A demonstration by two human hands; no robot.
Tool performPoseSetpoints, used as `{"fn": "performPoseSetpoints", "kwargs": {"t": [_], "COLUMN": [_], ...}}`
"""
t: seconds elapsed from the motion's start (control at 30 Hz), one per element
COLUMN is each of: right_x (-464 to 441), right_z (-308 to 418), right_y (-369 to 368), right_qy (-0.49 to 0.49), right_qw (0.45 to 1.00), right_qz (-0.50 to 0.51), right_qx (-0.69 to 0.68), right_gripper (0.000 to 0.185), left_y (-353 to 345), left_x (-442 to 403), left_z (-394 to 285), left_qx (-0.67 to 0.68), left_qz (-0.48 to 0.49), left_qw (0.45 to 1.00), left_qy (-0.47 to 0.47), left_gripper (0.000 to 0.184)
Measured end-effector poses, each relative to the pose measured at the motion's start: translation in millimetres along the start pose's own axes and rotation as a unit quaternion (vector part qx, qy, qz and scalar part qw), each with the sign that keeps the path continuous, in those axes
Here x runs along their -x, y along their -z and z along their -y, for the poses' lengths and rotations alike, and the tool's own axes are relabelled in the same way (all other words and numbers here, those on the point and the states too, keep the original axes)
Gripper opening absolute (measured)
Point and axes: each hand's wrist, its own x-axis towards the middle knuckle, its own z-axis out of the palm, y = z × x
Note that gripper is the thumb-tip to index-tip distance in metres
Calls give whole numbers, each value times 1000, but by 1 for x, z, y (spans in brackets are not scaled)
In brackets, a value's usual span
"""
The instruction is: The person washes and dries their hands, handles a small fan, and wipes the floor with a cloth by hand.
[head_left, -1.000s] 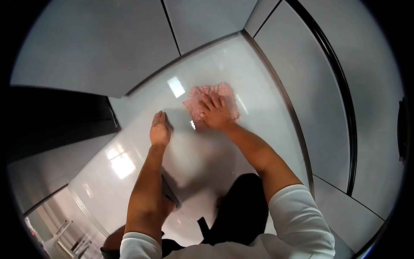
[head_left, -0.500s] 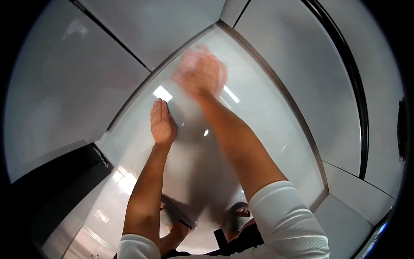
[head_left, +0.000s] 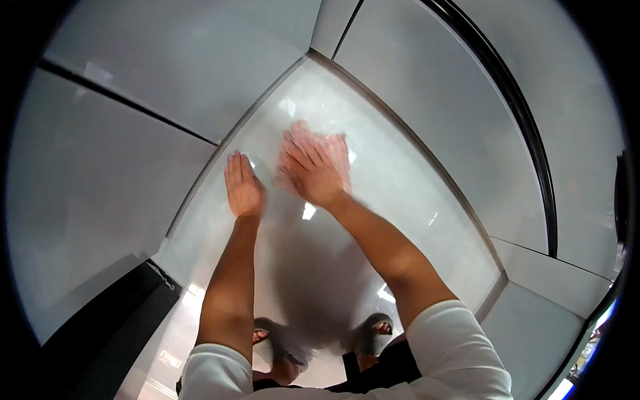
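My right hand (head_left: 312, 175) lies palm down on a pink-and-white cloth (head_left: 338, 150), fingers stretched out and pressing it flat against the glossy pale floor (head_left: 380, 207). Part of the cloth is hidden under the palm; its edges show past the fingertips and to the right. To the left, my left hand (head_left: 244, 187) rests flat on the floor with straight fingers close together and nothing in it. It is apart from the cloth, near the left wall's base.
Grey wall panels (head_left: 180, 60) meet in a corner ahead, with a brown-grey skirting strip (head_left: 427, 150) along the floor. A dark curved rail (head_left: 517, 100) runs on the right wall. A black panel (head_left: 100, 327) stands lower left. My slippered feet (head_left: 377, 330) are below.
My right hand has drawn the cloth back from the corner, toward me. The left hand stays flat on the floor near the left wall. The view has shifted slightly.
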Motion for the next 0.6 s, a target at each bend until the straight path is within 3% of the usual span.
{"fn": "performPoseSetpoints", "kwargs": {"t": [0.13, 0.2, 0.23, 0.3, 0.37, 0.43, 0.5, 0.6], "right_x": [-106, -128, -117, -77, -28, 49, 101, 98], "right_z": [-25, -39, -40, -44, -31, -45, -36, -18], "right_y": [-23, -25, -19, 10, 54, 38, 33, 42], "right_qy": [-50, -238, -239, -396, -488, -520, -499, -439], "right_qw": [996, 966, 966, 915, 871, 846, 851, 883], "right_qz": [35, 66, 69, 78, 2, 69, 69, 139], "right_qx": [61, 75, 75, 20, 52, 96, 147, 86], "right_gripper": [63, 72, 72, 75, 75, 75, 75, 74], "left_y": [6, 5, 7, 11, 5, -8, -13, -20], "left_x": [6, 0, 1, 5, 4, 2, -3, -14], "left_z": [0, 1, 0, -4, -4, -4, -12, -44], "left_qx": [-14, -17, -18, -14, -26, -17, -10, -7], "left_qz": [-4, -5, -1, 4, -2, 2, 9, 53], "left_qw": [1000, 1000, 1000, 1000, 1000, 999, 998, 997], "left_qy": [-21, -24, -24, -24, -18, -40, -59, -47], "left_gripper": [56, 57, 58, 59, 59, 59, 60, 60]}}
